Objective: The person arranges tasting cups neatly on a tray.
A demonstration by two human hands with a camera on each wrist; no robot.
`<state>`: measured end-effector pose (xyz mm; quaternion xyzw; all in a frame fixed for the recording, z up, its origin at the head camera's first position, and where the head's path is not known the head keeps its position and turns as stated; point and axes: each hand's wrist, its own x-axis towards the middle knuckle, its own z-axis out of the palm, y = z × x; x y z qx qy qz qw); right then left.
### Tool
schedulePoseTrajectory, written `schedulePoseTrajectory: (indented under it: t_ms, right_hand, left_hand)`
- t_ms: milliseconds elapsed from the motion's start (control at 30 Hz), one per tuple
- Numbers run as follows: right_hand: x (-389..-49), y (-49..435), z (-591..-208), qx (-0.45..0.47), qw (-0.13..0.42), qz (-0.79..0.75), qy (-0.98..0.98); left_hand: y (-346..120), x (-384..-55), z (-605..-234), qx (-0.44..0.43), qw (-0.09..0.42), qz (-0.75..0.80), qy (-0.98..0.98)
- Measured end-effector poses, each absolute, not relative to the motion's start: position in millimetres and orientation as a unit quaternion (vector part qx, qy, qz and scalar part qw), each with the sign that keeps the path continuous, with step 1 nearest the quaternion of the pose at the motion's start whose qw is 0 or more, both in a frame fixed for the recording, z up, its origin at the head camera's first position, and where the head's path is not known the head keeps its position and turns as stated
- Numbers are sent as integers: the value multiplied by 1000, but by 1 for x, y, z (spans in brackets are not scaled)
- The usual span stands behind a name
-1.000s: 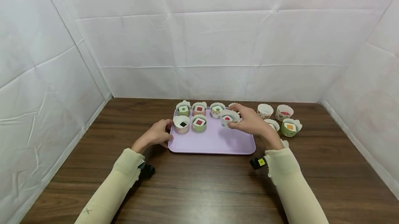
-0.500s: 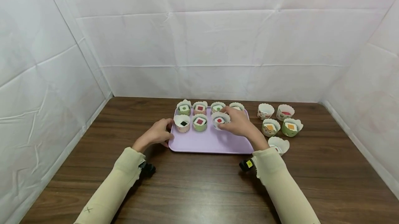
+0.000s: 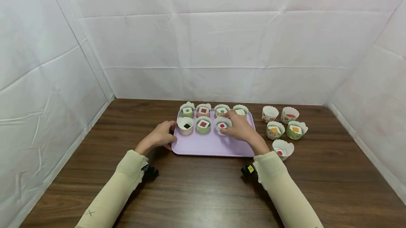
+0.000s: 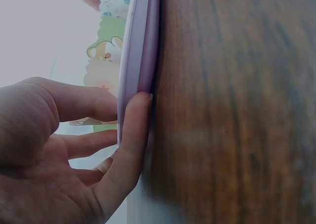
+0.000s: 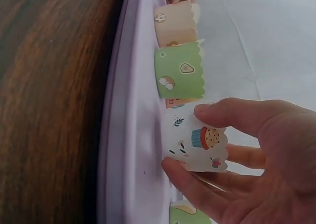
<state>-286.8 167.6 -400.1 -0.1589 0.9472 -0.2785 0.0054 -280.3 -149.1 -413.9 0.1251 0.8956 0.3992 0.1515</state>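
Observation:
My right hand (image 3: 240, 126) grips a white paper cupcake cup (image 5: 192, 140) printed with a cupcake and leaves. Inside it, in the head view, is a white piece with a red spot. The cup stands upright at the lilac tray (image 3: 206, 146), third along the front row. Beside it on the tray are a green cup (image 3: 203, 129) and a pink cup (image 3: 186, 131). My left hand (image 3: 160, 135) holds the tray's left edge; in the left wrist view, its fingers (image 4: 134, 120) lie on both sides of the rim.
Behind these, a back row of filled cups (image 3: 187, 114) stands along the tray's far edge. Right of the tray, on the brown wooden table (image 3: 203, 192), are several more cups, such as a green one (image 3: 295, 135) and a white one (image 3: 287, 148). White cloth (image 3: 222, 41) hangs behind.
My right hand has carried the white cup left and down toward the tray, beside the green cup. In the last half second it shifted only slightly. My left hand has stayed at the tray edge.

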Motion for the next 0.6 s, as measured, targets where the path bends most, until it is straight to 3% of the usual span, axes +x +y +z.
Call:
schedulePoseTrajectory:
  t_ms: [600]
  right_hand:
    - [-288, 167, -402, -151, 24, -279, 948]
  left_hand:
    - [-150, -284, -415, 127, 154, 402, 894]
